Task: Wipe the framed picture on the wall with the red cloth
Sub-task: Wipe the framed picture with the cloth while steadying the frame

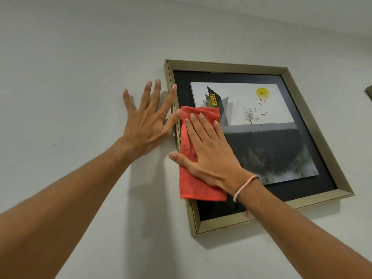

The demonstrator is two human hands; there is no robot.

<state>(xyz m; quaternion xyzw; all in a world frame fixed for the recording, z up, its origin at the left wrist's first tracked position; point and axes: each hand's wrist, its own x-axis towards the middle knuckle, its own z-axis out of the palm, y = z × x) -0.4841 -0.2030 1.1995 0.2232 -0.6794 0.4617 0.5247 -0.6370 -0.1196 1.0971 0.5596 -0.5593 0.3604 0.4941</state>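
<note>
A pale wall carries your gold-framed picture. Your right hand presses the folded red cloth flat against its left side. Your left hand, splayed and empty, braces on the wall at its left edge.

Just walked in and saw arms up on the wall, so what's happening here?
A person is cleaning a gold-framed picture on the wall. The right hand presses a folded red cloth flat against the glass at the picture's left side. The left hand is spread on the wall, its thumb and index finger touching the frame's left edge.
</note>
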